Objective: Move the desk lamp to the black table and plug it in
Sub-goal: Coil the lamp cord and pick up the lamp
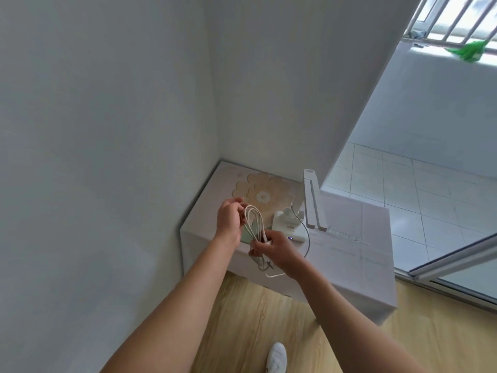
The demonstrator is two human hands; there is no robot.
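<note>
A white folded desk lamp stands on its base on a white cloth-covered stand in the room's corner. Its white cable is gathered in loops between my hands, above the stand's front edge. My left hand pinches the top of the loops. My right hand grips the lower end of the loops, with a loose tail hanging below it. A thin dark lead runs from the lamp base in a curve past my right wrist. No black table is in view.
A flower-shaped mat lies on the stand behind my hands. White walls close in the left and back. A sliding glass door opens onto a tiled balcony at the right. Wooden floor and my white shoe are below.
</note>
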